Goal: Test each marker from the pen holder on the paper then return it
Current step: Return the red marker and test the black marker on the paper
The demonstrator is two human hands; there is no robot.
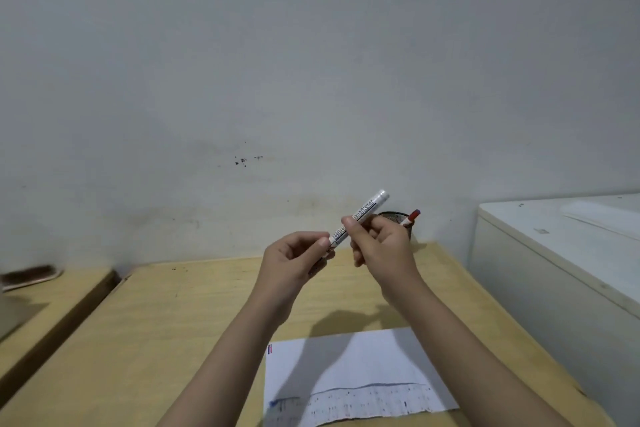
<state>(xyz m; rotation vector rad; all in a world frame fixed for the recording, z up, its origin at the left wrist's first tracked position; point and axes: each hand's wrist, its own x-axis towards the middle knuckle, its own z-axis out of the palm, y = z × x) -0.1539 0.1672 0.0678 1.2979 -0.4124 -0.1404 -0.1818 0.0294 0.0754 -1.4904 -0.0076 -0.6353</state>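
In the head view, both hands are holding one marker (358,218) in the air above the table (166,315), in front of the wall (277,62). The marker is white with dark print on its barrel, and it is lying tilted, with its upper end pointing up and to the right. The right hand (381,246) is gripping the middle of the barrel: the thumb is pressing on the near side and the fingers are curling behind it, so the upper end is standing out free above this grip. The left hand (294,260) is pinching the lower end of the marker between the thumb and the fingers. It is not possible to tell if the cap is on or off, because the fingers are covering that end.

Behind the right hand, the holder (407,227), a dark mesh cup, is standing on the far part of the table, and a red marker (411,217) is leaning out of it. The paper (363,367) is lying flat on the table below the hands, near the front edge, with small colour marks on it. The shadows of the arms are falling on the paper.
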